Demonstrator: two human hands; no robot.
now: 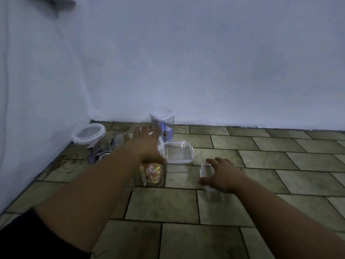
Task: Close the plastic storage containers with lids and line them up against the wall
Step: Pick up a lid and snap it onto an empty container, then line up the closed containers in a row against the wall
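**On the tiled floor, both hands spread over clear containers**

Against the far pale wall (205,71) stands a tall square clear plastic container with a clip-on lid (162,116), closed, with blue and dark contents inside. Far left, near the corner, sits a round clear plastic container with a white-rimmed lid (89,134), also closed. Between them a flat clear piece (119,140) lies partly hidden behind the left forearm; what it is cannot be told.

Nearer, on the grey-green floor tiles (280,159), a shallow rectangular clear plastic tray with side clips (178,152) lies open-topped. Just left of it and nearer stands a clear container holding colourful yellow and orange packets (151,173).

The left hand (147,144) reaches far forward above that container, fingers straight and spread, gripping nothing. The right hand (223,174) is over a small rectangular clear plastic container (205,166), fingers splayed and loosely bent; whether it touches the container cannot be told.
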